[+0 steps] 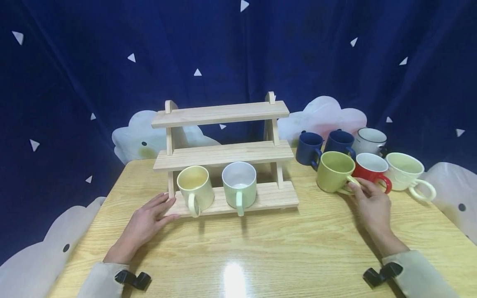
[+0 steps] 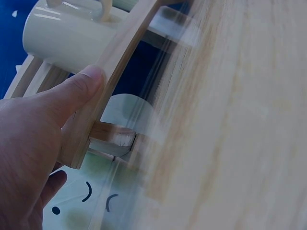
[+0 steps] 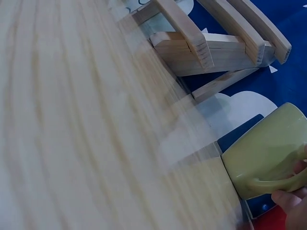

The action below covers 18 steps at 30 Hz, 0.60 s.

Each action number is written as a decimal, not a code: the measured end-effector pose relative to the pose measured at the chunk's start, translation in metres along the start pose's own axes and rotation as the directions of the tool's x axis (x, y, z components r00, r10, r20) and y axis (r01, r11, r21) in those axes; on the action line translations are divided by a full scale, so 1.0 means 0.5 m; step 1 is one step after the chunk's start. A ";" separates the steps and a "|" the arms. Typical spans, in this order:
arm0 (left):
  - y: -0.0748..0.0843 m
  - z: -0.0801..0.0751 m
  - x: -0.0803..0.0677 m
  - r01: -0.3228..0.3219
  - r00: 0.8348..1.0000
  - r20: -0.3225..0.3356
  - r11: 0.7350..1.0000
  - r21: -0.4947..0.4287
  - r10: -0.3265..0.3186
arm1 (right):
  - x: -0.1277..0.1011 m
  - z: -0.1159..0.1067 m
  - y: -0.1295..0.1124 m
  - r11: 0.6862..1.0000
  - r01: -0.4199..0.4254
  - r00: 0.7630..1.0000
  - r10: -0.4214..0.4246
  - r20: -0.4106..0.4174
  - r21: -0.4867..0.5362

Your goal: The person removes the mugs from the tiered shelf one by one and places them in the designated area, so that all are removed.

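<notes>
Bare table (image 1: 261, 252) is lying open between the wooden rack (image 1: 223, 155) and the crowd of mugs at right. The yellow mug (image 1: 194, 188) and the pale green mug (image 1: 239, 185) are filling the bottom shelf's left and middle, leaving its right end and both upper shelves free. The olive mug (image 1: 334, 171) is fronting the tightly packed cluster.

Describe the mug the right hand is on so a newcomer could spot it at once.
Start at the wooden rack mid-table, then look right to the cluster of six mugs. The one wanted is the olive-green mug at the front left of the cluster, nearest the rack, with the right hand on its handle. No other mug there is green.
</notes>
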<state>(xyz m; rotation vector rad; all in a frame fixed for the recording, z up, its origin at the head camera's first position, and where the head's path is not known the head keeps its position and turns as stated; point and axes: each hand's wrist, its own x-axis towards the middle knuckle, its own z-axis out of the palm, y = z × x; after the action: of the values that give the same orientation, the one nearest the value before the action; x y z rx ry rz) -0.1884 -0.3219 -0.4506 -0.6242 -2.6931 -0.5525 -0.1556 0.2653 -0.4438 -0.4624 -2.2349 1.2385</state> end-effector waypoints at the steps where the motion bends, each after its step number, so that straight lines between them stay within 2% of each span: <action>1: -0.001 0.001 -0.001 0.001 1.000 0.000 1.000 0.001 -0.001 | -0.001 0.001 0.000 1.000 0.007 1.000 -0.007 0.005 -0.001; 9: -0.001 0.003 -0.003 0.009 1.000 0.003 1.000 -0.003 -0.009 | -0.003 0.001 -0.001 0.999 0.036 0.999 -0.035 0.019 -0.038; 18: 0.000 0.001 -0.001 -0.010 1.000 -0.017 1.000 0.005 0.010 | -0.001 0.002 0.000 1.000 0.026 1.000 -0.026 0.004 -0.007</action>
<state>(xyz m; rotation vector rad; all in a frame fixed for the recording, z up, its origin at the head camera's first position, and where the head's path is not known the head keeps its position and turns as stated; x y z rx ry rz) -0.1880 -0.3222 -0.4513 -0.6282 -2.6729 -0.5463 -0.1556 0.2643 -0.4443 -0.4323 -2.2426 1.2198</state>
